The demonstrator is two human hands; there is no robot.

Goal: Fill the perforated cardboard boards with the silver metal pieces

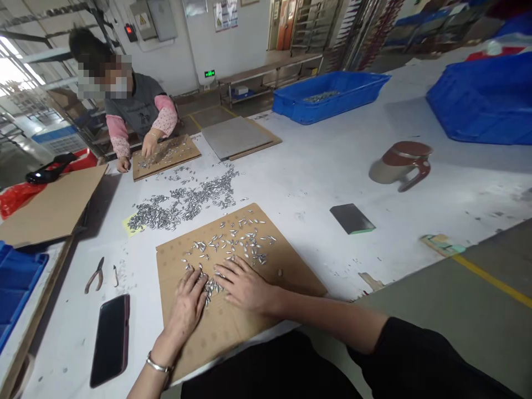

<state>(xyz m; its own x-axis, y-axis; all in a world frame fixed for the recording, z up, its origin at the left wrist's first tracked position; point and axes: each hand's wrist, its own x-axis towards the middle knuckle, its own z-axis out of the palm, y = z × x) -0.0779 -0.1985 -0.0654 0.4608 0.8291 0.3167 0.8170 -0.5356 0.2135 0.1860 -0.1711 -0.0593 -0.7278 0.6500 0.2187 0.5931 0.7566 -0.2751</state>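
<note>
Both hands rest on a brown cardboard sheet (241,332) near the table's front edge. Small silver oval pieces (214,288) lie between them, and more are scattered over the sheet's far half. My left hand (189,302) lies palm down, fingers forward and slightly apart, fingertips touching some pieces. Across from it, my right hand (247,285) is flat with its fingers spread toward the left, over the edge of the same pieces. A large loose pile of silver pieces (191,202) sits on the white table beyond the sheet.
On the left are pliers (95,277), a phone (110,341) and a cardboard board (54,208). A person (141,105) handles pieces on another cardboard (166,160). Rightward stand a dark block (352,218), a lidded mug (401,160) and blue bins (328,105).
</note>
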